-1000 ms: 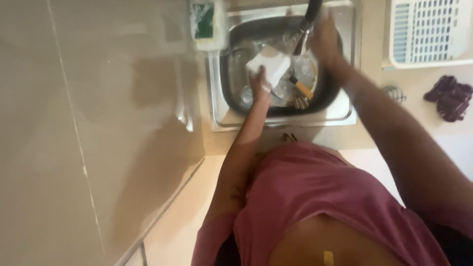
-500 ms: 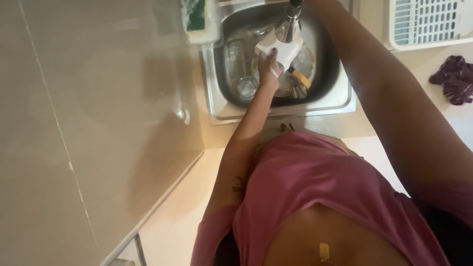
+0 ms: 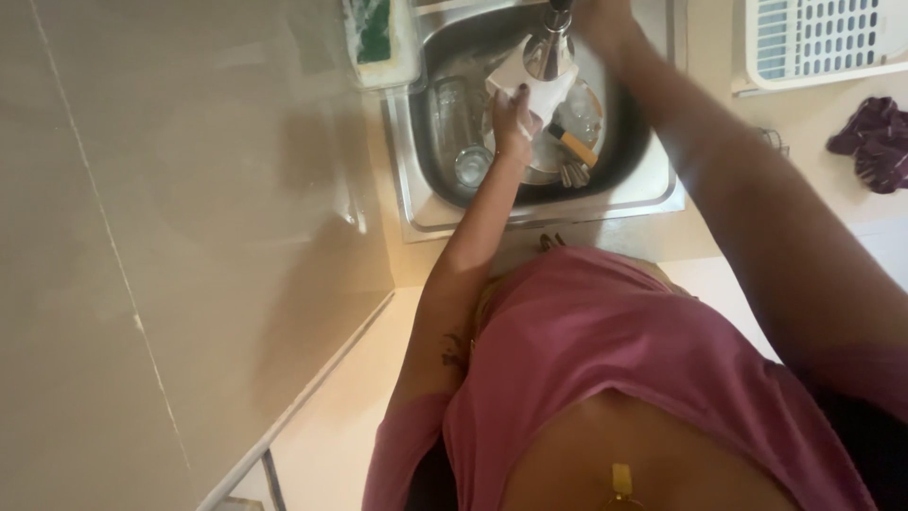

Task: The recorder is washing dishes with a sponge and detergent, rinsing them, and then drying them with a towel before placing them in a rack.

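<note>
Left hand point(image 3: 515, 121) gripping a white cloth point(image 3: 530, 80) under the faucet point(image 3: 549, 47), at twelve o'clock. Right hand point(image 3: 605, 19) reaching the faucet top; grip unclear. Glasses point(image 3: 463, 132) lying in the sink point(image 3: 426, 203).

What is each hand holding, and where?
Left hand grips the white square dish by its lower edge; right hand rests at the metal tap.
</note>
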